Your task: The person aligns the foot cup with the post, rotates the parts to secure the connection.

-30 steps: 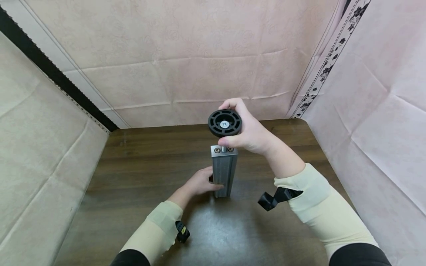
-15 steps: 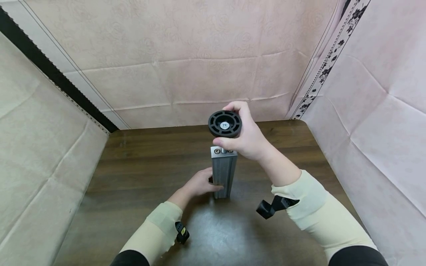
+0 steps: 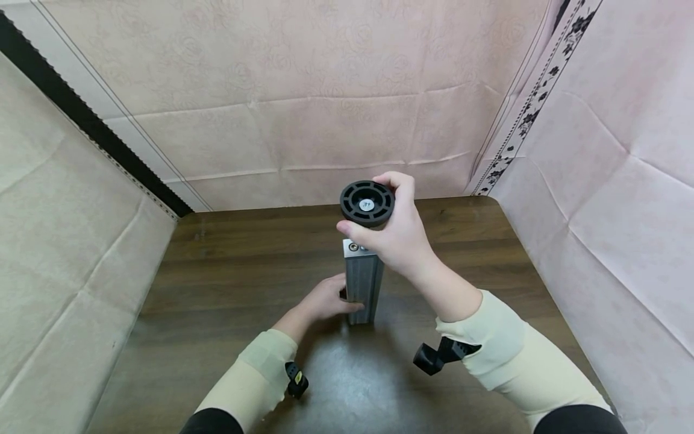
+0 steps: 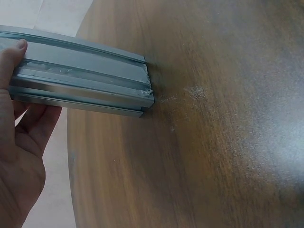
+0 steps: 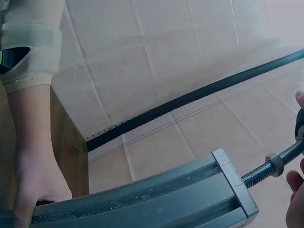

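An aluminium extrusion profile point(image 3: 362, 283) stands upright on the wooden table, held low down by my left hand point(image 3: 325, 296) with thumb and fingers around it. On top, a metal end plate point(image 5: 235, 183) carries a threaded stud point(image 5: 256, 175) with a hex nut point(image 5: 274, 164) on it. The stud leads to a round black levelling foot point(image 3: 367, 205), which has a screw at its centre. My right hand point(image 3: 403, 238) grips the foot's rim, thumb on the near side and fingers on the far side. The profile's lower end point(image 4: 147, 85) shows close by the tabletop in the left wrist view.
The brown wooden table point(image 3: 217, 271) has pale cloth curtains point(image 3: 325, 132) behind it and on both sides. A black band point(image 3: 97, 126) runs along the left corner. A black wrist camera point(image 3: 434, 358) sits on the right forearm.
My right hand has turned clockwise around the foot, seen from above. Its thumb has moved left, and its fingers right and nearer. The left hand and the profile have hardly moved.
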`<state>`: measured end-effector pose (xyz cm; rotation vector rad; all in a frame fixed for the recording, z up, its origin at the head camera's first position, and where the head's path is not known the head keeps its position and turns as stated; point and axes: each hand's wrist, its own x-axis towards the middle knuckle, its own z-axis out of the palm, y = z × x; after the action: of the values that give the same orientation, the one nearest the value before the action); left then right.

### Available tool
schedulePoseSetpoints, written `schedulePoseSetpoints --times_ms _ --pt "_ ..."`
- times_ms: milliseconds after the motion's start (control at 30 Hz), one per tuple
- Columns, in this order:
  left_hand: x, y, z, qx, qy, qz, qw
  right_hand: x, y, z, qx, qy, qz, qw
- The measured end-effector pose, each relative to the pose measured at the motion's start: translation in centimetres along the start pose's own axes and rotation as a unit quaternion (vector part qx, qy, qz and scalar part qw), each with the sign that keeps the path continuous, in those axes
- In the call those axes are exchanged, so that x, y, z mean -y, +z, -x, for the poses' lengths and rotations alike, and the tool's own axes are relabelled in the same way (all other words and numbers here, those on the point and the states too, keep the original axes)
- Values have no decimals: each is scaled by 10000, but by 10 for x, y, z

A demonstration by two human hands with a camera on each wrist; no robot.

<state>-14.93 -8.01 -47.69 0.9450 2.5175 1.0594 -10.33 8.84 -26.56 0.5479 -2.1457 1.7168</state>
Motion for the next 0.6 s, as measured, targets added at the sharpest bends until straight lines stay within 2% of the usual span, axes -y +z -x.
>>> schedulePoseSetpoints --times_ms 233,333,433,533,600 --pt "0 0 0 2 -16 2 10000 1 -2 1 45 43 -46 10000" --pt "0 1 0 35 -56 10 10000 0 -5 0 16 -243 -238 9994" --pt "-1 0 0 54 -101 8 9999 -1 -10 -8 110 -576 -667 9961" --pt "-2 0 0 67 -134 -52 9999 -2 -15 -20 566 -684 -1569 9836" --pt "-2 -1 0 90 -165 -77 9998 -8 -19 -29 1121 -598 -2405 9623"
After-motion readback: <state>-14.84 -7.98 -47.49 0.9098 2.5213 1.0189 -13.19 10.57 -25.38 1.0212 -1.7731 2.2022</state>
